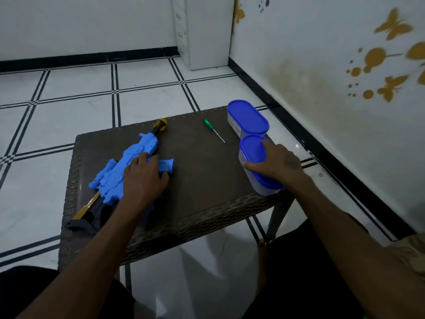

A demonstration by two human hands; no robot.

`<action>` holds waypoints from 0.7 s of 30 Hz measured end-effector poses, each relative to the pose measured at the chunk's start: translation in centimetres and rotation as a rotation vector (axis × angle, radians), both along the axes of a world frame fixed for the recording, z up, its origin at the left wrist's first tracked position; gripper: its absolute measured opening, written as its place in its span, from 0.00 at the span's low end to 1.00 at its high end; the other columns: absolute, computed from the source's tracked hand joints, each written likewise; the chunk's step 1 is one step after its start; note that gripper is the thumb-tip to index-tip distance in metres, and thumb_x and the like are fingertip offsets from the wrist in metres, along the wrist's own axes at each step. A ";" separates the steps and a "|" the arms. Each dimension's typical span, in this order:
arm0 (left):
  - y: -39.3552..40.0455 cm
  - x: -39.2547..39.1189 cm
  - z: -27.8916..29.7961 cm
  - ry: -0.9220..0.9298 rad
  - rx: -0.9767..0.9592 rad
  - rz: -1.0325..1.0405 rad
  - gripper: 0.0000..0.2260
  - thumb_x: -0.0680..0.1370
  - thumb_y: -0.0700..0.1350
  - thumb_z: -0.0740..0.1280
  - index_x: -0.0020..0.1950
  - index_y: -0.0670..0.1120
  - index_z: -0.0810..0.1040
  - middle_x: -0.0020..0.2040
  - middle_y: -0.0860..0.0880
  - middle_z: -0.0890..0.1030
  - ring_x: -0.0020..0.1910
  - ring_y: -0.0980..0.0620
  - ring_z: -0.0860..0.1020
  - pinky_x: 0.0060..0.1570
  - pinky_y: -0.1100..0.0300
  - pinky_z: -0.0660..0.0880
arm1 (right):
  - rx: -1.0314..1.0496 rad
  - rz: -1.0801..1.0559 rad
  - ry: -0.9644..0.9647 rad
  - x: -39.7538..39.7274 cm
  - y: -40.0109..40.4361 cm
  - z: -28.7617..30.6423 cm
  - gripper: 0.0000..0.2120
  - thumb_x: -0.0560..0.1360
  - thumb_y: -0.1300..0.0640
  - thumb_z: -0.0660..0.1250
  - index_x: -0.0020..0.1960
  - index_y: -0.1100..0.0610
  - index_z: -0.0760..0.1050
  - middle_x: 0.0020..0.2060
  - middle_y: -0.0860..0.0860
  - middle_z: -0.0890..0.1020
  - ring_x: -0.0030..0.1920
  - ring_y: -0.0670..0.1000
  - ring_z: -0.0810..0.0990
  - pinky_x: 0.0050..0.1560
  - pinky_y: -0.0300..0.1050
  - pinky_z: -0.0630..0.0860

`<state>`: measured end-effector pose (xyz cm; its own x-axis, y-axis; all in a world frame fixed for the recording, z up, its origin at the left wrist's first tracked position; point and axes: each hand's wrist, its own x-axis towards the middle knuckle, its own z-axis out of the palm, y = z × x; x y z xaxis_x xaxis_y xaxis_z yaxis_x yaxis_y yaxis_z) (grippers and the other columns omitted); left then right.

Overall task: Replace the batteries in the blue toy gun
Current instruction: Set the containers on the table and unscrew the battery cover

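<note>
The blue toy gun [128,166] lies diagonally on the left half of the small dark table [202,180], yellow-black muzzle at the far end, black and gold stock at the near left corner. My left hand [143,178] rests flat on the gun's middle, fingers spread over the body and grip. My right hand [274,161] lies on the blue lid of the nearer clear container [251,149] at the table's right edge, thumb and fingers around its rim. A green-handled screwdriver [212,130] lies alone at the back centre.
A second blue-lidded clear container [247,116] stands behind the nearer one at the back right corner. A white wall with yellow butterfly stickers runs close along the right side. White tiled floor surrounds the table; my knees are below the near edge.
</note>
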<state>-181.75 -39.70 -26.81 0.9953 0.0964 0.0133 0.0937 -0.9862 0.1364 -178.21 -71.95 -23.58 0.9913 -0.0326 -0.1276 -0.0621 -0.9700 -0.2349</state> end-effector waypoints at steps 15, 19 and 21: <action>0.7 0.4 0.0 -0.010 -0.006 0.003 0.25 0.77 0.54 0.64 0.71 0.46 0.68 0.71 0.42 0.67 0.67 0.41 0.68 0.62 0.47 0.70 | 0.029 0.008 -0.007 3.4 1.1 0.0 0.45 0.67 0.27 0.64 0.73 0.55 0.61 0.65 0.58 0.73 0.61 0.59 0.76 0.59 0.57 0.76; 1.2 0.3 0.0 -0.038 -0.021 0.024 0.25 0.77 0.54 0.64 0.71 0.47 0.68 0.72 0.43 0.66 0.69 0.42 0.67 0.61 0.47 0.71 | -0.039 -0.024 -0.081 2.6 1.9 0.4 0.46 0.69 0.24 0.58 0.74 0.56 0.60 0.66 0.61 0.72 0.61 0.60 0.75 0.60 0.57 0.75; 1.4 0.2 -0.1 -0.055 -0.034 0.036 0.24 0.77 0.55 0.64 0.71 0.47 0.69 0.73 0.43 0.66 0.69 0.42 0.67 0.62 0.47 0.71 | -0.134 0.003 -0.248 2.5 3.0 1.1 0.42 0.73 0.28 0.57 0.76 0.56 0.58 0.68 0.61 0.70 0.64 0.61 0.73 0.60 0.56 0.73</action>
